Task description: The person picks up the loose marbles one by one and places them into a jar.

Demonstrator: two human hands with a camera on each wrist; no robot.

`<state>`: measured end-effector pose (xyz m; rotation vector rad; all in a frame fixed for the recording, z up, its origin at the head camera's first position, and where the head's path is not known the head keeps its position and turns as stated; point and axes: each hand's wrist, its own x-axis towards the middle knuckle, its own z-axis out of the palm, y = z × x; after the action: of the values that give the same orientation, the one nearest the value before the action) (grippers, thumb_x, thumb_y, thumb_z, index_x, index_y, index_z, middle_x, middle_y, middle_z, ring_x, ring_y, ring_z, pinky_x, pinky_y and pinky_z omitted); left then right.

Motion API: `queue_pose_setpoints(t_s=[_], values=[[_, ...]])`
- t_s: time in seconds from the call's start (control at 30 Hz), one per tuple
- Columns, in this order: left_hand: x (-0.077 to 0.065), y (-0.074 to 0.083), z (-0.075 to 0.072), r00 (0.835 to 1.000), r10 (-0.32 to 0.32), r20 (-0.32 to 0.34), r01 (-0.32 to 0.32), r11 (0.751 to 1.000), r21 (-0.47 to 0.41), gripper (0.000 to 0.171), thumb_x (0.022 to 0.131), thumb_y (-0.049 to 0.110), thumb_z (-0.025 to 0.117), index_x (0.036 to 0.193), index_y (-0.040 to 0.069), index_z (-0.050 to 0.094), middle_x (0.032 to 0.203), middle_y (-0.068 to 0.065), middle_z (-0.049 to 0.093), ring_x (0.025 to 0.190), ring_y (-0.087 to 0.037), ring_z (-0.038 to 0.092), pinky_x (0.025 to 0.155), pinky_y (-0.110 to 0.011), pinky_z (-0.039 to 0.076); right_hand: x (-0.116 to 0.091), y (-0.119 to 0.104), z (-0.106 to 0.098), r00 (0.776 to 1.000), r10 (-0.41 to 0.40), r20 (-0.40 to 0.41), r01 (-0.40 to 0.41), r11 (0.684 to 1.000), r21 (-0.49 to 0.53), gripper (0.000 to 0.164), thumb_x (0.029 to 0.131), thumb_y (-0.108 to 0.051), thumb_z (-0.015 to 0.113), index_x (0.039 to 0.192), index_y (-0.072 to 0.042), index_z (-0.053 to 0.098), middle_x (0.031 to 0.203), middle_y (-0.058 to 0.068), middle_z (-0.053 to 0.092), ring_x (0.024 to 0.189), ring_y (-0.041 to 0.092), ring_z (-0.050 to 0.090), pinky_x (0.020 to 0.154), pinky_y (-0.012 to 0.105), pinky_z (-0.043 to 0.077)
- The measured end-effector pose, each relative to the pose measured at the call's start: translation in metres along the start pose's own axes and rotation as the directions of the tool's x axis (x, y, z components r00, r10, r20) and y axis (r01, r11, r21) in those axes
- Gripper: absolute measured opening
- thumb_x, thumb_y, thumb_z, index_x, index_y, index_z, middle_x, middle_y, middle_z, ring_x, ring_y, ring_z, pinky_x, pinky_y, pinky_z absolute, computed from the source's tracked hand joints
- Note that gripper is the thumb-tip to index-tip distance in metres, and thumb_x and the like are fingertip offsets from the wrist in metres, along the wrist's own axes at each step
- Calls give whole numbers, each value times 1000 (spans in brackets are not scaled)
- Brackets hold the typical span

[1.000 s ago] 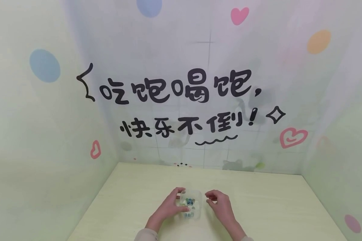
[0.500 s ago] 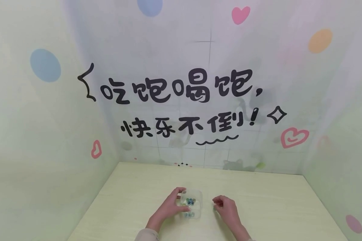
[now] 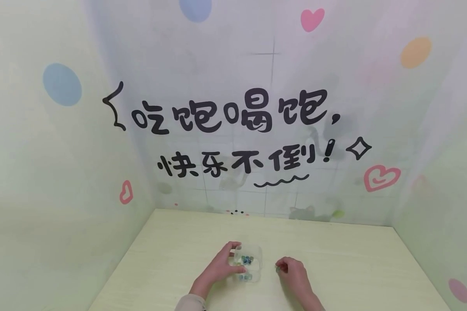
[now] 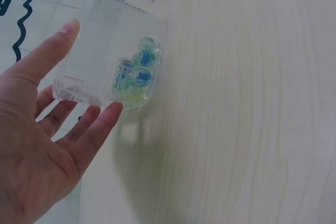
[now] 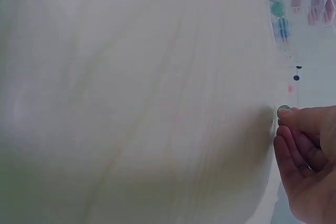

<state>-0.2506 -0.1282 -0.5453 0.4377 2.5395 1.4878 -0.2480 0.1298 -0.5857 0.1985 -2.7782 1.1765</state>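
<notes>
A clear plastic box (image 4: 94,51) with several blue, green and yellowish glass marbles (image 4: 137,69) inside stands on the table in the head view. My left hand (image 3: 222,267) grips it from the left, thumb on the near side and fingers on the far side. To the right of the box, my right hand (image 3: 294,273) pinches a green marble (image 5: 283,110) between thumb and fingertips, low over the table. That marble also shows at the top of the left wrist view, in the right fingertips.
The pale wood-grain table (image 3: 346,263) runs back to a printed wall (image 3: 233,65) with black lettering, hearts and dots. Side walls close in the left and right of the table.
My right hand has moved right and toward me, away from the box, and a green marble now shows in its fingertips. The left hand keeps its grip on the box.
</notes>
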Motion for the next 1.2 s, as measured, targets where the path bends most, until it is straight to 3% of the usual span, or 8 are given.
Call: queue_pose_setpoints(t_s=[0.2, 0.43, 0.8, 0.97, 1.2], values=[[-1, 2, 0, 1000, -8, -1, 8, 1000, 4, 74, 82, 16, 82, 143, 3, 43, 148, -23, 45, 128, -45, 51, 103, -62, 47, 2, -7, -2, 999, -4, -40, 4, 1000, 8, 19, 80, 7, 69, 88, -9, 73, 82, 3, 71, 74, 6, 58, 63, 18, 51], [1, 1, 1, 1000, -20, -1, 20, 1000, 4, 74, 81, 16, 83, 142, 3, 44, 147, -23, 46, 127, -45, 51, 103, -62, 47, 6, -28, -8, 993, -68, -97, 71, 997, 22, 19, 78, 4, 76, 92, -8, 73, 86, 1, 74, 75, 7, 62, 65, 18, 56], [3, -4, 2, 1000, -30, -3, 30, 999, 20, 75, 82, 18, 83, 143, 5, 42, 148, -24, 46, 129, -46, 50, 105, -62, 46, 6, -61, 3, 989, -145, -38, 148, 986, 75, 18, 80, -1, 77, 95, -10, 73, 89, 0, 74, 77, 4, 62, 66, 18, 55], [5, -5, 3, 1000, -21, 8, 20, 1000, 24, 75, 83, 21, 82, 143, 5, 42, 148, -23, 46, 129, -46, 50, 104, -62, 47, 5, -61, 2, 987, -153, -48, 156, 986, 58, 18, 80, -1, 78, 95, -10, 73, 90, 0, 74, 77, 7, 64, 66, 18, 55], [8, -9, 4, 1000, -28, -4, 28, 999, 34, 77, 81, 22, 83, 144, 7, 42, 148, -22, 46, 129, -45, 51, 104, -60, 47, 10, -41, -18, 987, -64, -144, 81, 990, 115, 16, 82, 1, 75, 98, -4, 73, 92, 8, 75, 80, 14, 67, 69, 21, 58]])
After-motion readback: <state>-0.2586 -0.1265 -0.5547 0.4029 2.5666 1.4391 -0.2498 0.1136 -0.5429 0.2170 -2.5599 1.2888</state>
